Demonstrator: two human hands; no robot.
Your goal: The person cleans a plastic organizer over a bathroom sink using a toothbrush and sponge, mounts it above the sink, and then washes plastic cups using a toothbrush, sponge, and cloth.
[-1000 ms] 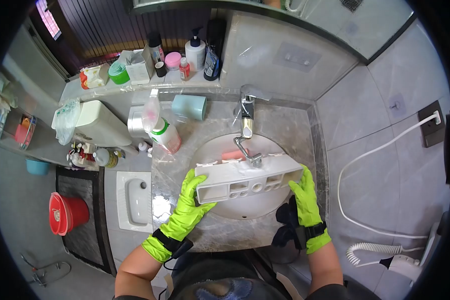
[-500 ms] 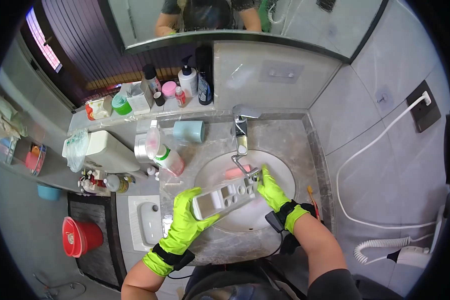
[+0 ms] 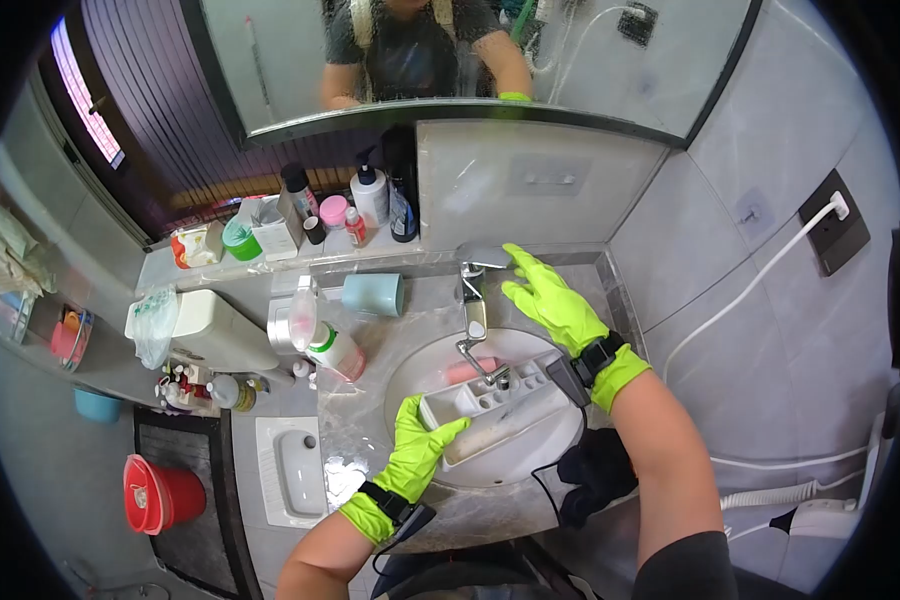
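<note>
A white plastic rack with several compartments lies tilted over the sink basin. My left hand, in a bright green glove, grips its left end. My right hand, gloved the same way, is raised beside the tap; its fingers are apart and their tips are near the tap's lever. It holds nothing. The swivel spout hangs over the rack. Behind the rack a pink object lies in the basin, partly hidden.
A spray bottle and a blue cup lying on its side are left of the tap. Toiletries stand on the ledge behind. A red bucket is on the floor at left; a white cord hangs at right.
My right hand has let go of the rack and moved up to the tap lever. The rack, still in my left hand, has tilted and sits lower over the basin. The view has shifted upward.
</note>
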